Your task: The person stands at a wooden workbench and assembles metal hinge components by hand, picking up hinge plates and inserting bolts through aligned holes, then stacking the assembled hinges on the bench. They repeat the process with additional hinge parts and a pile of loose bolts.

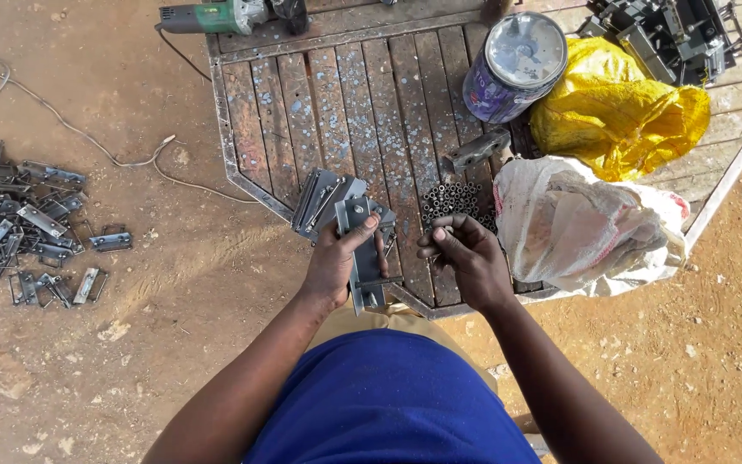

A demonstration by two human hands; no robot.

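Held upright in the left hand: a flat grey metal bracket with folded ends, thumb pressed on top. Pinched in the right hand fingertips: one small short metal tube. At 12 o'clock, a heap of small dark metal tubes still waiting on the rusty slatted metal table. At 9 o'clock, a big pile of grey metal brackets on the dirt. Seemingly many pieces left.

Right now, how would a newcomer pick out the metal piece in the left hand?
Start at the slatted metal table. Over its near edge the left hand grips a flat grey metal bracket, held upright. Unlike the brackets lying on the slats, it is lifted, under the thumb.
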